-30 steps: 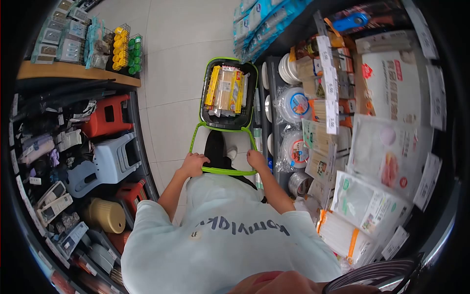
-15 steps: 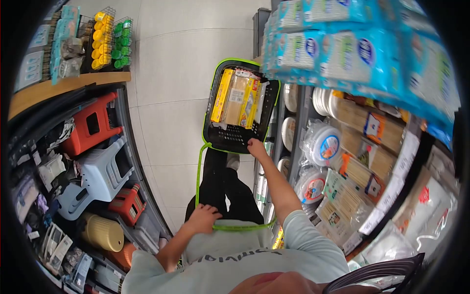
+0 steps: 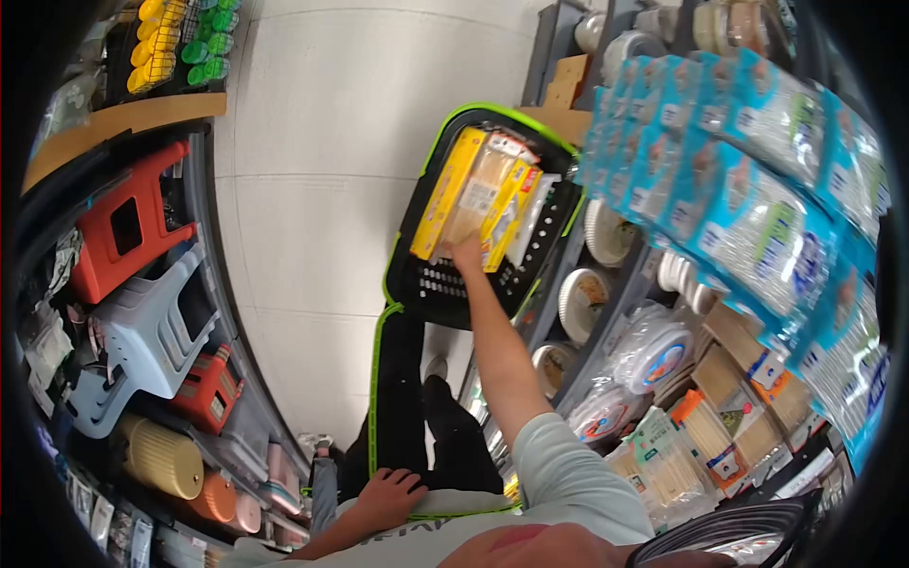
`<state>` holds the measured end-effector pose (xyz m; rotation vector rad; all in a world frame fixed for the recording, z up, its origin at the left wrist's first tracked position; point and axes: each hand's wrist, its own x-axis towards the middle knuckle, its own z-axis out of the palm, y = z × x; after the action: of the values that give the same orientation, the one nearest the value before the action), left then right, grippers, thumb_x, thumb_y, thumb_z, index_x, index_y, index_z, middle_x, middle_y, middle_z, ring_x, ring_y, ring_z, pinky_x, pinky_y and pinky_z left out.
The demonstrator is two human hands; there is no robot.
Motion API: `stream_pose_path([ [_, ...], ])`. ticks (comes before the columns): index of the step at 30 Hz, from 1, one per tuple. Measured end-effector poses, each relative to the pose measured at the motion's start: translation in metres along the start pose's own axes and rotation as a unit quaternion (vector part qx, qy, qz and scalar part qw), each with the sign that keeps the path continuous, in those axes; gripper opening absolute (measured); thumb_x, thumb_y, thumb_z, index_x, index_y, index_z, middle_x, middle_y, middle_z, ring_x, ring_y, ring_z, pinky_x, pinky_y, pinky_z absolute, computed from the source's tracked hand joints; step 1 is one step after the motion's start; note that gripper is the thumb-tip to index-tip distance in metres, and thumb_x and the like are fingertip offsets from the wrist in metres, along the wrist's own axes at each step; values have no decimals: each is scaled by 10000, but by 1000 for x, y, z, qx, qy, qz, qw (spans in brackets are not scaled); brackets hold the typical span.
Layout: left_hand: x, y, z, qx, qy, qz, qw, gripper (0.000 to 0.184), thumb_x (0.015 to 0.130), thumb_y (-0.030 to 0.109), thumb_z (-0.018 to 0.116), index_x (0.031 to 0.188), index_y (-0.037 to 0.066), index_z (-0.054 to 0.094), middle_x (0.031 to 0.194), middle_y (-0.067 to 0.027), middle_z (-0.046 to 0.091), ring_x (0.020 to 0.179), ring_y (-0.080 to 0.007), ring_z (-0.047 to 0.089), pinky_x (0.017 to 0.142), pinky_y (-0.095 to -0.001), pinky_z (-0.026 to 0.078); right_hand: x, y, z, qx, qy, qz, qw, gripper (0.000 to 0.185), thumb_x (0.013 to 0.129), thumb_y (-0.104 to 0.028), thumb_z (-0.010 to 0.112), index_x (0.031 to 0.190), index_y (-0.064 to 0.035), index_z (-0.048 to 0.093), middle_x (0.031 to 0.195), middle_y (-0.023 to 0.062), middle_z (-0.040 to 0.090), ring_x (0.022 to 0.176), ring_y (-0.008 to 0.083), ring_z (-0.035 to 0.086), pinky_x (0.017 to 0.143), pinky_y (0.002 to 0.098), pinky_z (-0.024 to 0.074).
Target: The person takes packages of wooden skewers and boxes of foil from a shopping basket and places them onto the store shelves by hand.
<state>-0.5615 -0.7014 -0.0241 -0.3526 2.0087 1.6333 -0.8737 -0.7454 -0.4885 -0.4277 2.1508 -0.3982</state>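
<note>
A black shopping basket (image 3: 409, 275) with a green rim tilts in front of the legs. Inside it lie a yellow box (image 3: 449, 194), a clear packet of sticks (image 3: 480, 192), a yellow-and-white box (image 3: 512, 210) and a white packet (image 3: 532, 220). My right hand (image 3: 466, 254) reaches into the basket, its fingers closed at the lower end of the clear packet; the fingertips are partly hidden. Close to the body, my left hand (image 3: 386, 498) is closed over the corner of the green basket handle (image 3: 376, 398).
Blue packs of cotton swabs (image 3: 757, 218) hang from the right shelf, above wrapped plates (image 3: 653, 358) and bundled sticks (image 3: 670, 466). Red stools (image 3: 99, 237) and a blue-grey stool (image 3: 147, 331) fill the left shelf. Pale floor tiles (image 3: 303, 227) run between the shelves.
My right hand has left the handle, passed the basket's near rim and moved in to the packets. The basket has turned and shifted slightly right; the hanging blue packs appear closer.
</note>
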Motion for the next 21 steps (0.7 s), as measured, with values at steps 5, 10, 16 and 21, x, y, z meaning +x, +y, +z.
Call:
stream_pose_path([
  [5, -2, -14, 0, -14, 25, -8, 1000, 421, 720, 210, 671, 1126, 111, 627, 1134, -97, 600, 1098, -278, 572, 905, -452, 427, 20, 7, 16, -4, 29, 36, 999, 948, 651, -215, 845, 1339, 116, 284, 1196, 357, 556, 1137, 468, 559, 968, 444, 472],
  [10, -11, -18, -14, -25, -11, -38, 999, 477, 677, 216, 684, 1139, 112, 626, 1108, -72, 605, 976, -240, 606, 820, -397, 431, 21, -14, 8, -97, 28, 103, 990, 884, 675, -239, 839, 1282, 84, 282, 1177, 356, 572, 1120, 505, 551, 966, 452, 469],
  [16, -9, -19, 0, -12, 50, 1, 999, 469, 676, 209, 672, 1132, 106, 641, 1085, -69, 613, 936, -235, 606, 803, -388, 429, -1, -29, -6, -111, 81, 113, 984, 685, 694, -217, 787, 1207, 75, 440, 1064, 317, 639, 1012, 446, 632, 897, 472, 506],
  [21, -11, -8, -1, 22, 82, 11, 996, 497, 662, 215, 684, 1146, 109, 649, 1103, -74, 616, 957, -239, 605, 810, -387, 429, -26, -30, -21, 173, 7, 32, 984, 423, 748, -93, 711, 1118, 59, 572, 1016, 205, 677, 920, 332, 673, 813, 397, 534],
])
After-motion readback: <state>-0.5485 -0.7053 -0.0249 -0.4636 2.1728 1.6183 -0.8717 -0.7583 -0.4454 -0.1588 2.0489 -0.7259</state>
